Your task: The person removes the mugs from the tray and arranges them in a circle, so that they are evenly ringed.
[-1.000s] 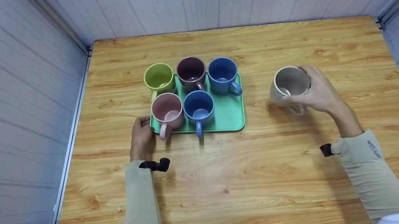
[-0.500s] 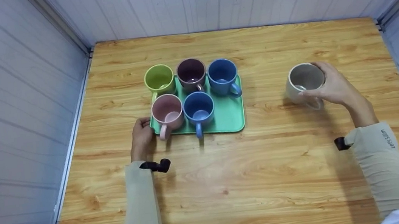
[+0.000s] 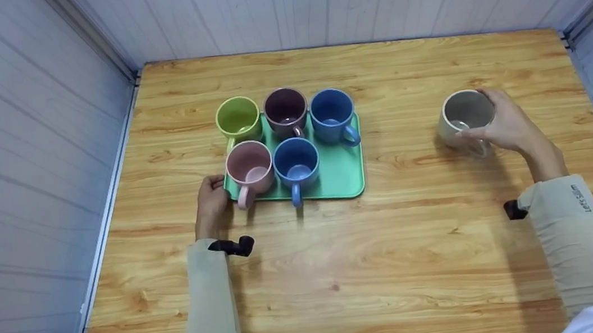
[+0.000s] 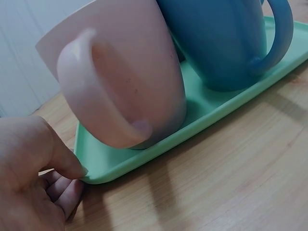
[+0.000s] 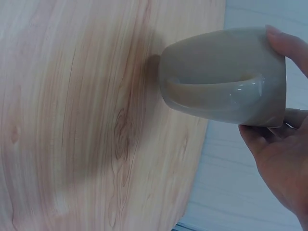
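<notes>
Fingers (image 3: 488,134) grip grey mug (image 3: 463,115); green tray (image 3: 344,175) holds 5 mugs.

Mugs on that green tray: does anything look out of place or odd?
One spot on the green tray stands vacant: five mugs sit there, while the grey mug is off to the right, held by the right hand. Nothing spilled or broken.

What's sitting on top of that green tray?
Five mugs stand on the green tray: a yellow-green mug, a dark purple mug, a blue mug, a pink mug and a second blue mug. Their bases hide the tray beneath them.
</notes>
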Available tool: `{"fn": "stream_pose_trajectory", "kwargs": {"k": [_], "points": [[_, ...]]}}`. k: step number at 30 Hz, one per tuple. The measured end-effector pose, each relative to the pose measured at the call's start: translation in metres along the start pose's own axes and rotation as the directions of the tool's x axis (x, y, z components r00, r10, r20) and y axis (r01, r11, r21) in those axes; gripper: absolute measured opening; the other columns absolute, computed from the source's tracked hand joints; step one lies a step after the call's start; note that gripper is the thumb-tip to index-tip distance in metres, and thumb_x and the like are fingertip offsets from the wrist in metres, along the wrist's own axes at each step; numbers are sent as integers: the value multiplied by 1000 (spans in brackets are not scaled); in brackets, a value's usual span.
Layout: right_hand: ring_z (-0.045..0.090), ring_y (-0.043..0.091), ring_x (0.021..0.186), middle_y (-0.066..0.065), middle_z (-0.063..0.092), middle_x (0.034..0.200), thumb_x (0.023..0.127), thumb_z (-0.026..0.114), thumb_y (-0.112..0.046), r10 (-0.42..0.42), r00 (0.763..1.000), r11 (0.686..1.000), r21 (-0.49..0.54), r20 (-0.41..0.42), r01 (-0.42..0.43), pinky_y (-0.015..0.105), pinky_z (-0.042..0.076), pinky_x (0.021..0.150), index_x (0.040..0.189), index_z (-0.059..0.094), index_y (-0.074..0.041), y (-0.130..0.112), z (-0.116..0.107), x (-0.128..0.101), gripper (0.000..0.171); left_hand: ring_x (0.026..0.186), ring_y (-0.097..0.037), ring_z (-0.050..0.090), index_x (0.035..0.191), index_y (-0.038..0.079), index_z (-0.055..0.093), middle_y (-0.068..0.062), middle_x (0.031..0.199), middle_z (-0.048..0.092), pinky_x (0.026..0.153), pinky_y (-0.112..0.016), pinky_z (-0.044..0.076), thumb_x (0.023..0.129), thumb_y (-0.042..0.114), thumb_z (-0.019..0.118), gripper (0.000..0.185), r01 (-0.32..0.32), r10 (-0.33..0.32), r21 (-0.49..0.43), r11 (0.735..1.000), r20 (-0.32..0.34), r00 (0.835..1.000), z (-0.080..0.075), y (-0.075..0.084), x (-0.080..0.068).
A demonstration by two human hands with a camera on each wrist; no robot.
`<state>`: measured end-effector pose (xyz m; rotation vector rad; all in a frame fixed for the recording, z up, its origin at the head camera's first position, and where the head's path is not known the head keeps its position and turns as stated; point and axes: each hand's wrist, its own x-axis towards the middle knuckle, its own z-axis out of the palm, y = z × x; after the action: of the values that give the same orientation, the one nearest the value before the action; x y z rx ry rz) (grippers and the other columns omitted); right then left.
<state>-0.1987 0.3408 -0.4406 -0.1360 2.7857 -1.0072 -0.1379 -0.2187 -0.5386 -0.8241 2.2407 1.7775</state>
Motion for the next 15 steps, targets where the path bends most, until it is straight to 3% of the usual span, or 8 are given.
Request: {"fn": "stream_pose_trajectory", "kwargs": {"k": [10, 15], "points": [[28, 50, 131, 28, 26, 148, 73, 82, -35, 29, 999, 999, -16, 30, -28, 68, 23, 103, 151, 18, -3, 5, 1, 5, 106, 117, -24, 45, 128, -6, 44, -18, 127, 48, 101, -30, 39, 91, 0, 42, 37, -2, 2, -41, 999, -12, 1000, 1, -1, 1], [25, 50, 134, 28, 23, 151, 73, 81, -35, 39, 999, 999, -10, 34, -38, 67, 21, 105, 151, 16, -3, 7, 0, 6, 107, 118, -25, 45, 128, -5, 45, -18, 127, 48, 101, -31, 40, 92, -1, 37, 38, -3, 3, -11, 1000, -6, 1000, 0, 0, 2]]}}
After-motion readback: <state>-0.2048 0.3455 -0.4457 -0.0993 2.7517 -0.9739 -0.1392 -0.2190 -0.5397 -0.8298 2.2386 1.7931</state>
